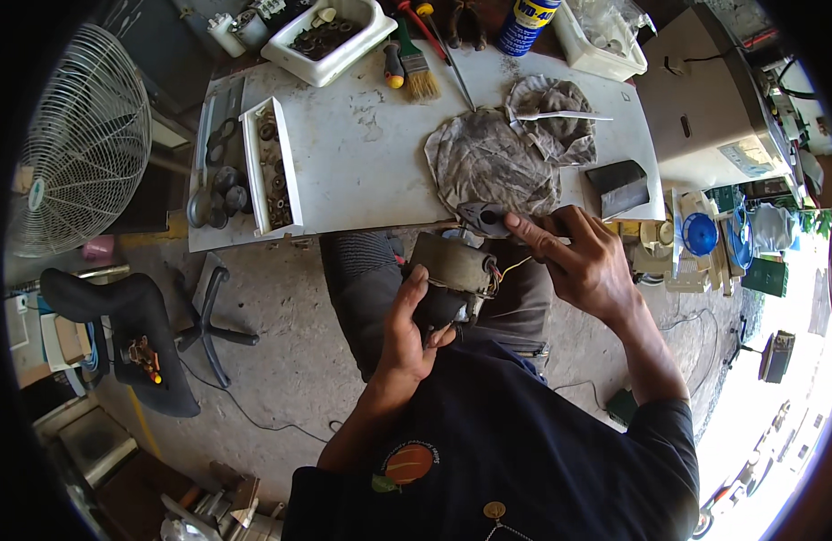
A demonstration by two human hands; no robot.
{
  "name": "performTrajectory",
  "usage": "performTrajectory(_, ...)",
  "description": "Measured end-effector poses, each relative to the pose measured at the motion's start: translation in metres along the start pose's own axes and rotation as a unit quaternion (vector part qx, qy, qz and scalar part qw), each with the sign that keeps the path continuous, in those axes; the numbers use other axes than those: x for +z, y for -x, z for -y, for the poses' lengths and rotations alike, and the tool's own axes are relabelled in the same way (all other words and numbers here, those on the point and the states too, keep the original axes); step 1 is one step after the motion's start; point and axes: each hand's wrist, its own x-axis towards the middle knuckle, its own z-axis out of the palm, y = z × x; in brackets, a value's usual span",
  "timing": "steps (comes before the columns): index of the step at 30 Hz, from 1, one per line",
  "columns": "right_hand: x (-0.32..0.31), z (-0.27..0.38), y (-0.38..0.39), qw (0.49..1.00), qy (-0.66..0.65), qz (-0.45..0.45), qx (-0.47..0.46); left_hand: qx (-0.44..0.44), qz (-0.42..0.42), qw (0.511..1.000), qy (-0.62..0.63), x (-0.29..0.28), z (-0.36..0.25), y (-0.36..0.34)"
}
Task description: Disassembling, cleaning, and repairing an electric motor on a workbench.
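Note:
Over my lap, just off the table's near edge, my left hand [405, 329] grips a small electric motor [450, 263] from its left and underside. The motor has a dull metal housing, and thin coloured wires, one of them yellow, come out at its right. My right hand [580, 260] is closed on a pair of pliers [479, 217]; only their dark metal head shows, the handles being hidden in the hand. The pliers' jaws point left, right above the motor's top end. Whether they grip anything there, I cannot tell.
On the white table [344, 171] lie a stained rag [488, 171], a paintbrush [421, 79], a narrow parts tray [291, 200] and a dark curved piece [620, 187]. A spray can [527, 27] stands behind. A fan [87, 135] and black chair [137, 311] are left; a cable crosses the floor.

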Motion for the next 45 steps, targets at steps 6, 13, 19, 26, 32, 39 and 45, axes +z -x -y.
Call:
performTrajectory(6,0.003,-0.003,0.003,1.000,0.015,0.014,-0.005,0.001,0.023,1.000,-0.008,-0.004,0.000,-0.003)
performTrajectory(13,-0.006,0.000,-0.003,0.998,0.048,0.049,0.012,-0.009,0.001,1.000,-0.006,0.000,-0.002,-0.001)
performTrajectory(19,-0.019,0.011,-0.032,0.991,-0.048,0.023,0.123,0.033,0.030,0.998,-0.035,-0.011,0.006,-0.006)
performTrajectory(26,0.025,0.001,-0.080,0.995,0.047,-0.059,0.067,0.131,0.085,0.983,-0.101,-0.048,0.016,-0.005)
performTrajectory(32,0.021,0.008,-0.077,0.988,0.077,-0.131,0.023,0.326,0.059,0.929,-0.167,-0.081,0.036,0.012)
performTrajectory(39,-0.010,0.058,-0.032,0.798,-0.593,-0.088,0.054,0.403,0.135,0.877,-0.223,-0.100,0.037,0.023)
performTrajectory(45,-0.005,0.076,0.001,0.745,-0.655,-0.127,0.022,0.524,0.235,0.723,-0.384,-0.013,0.003,0.021)
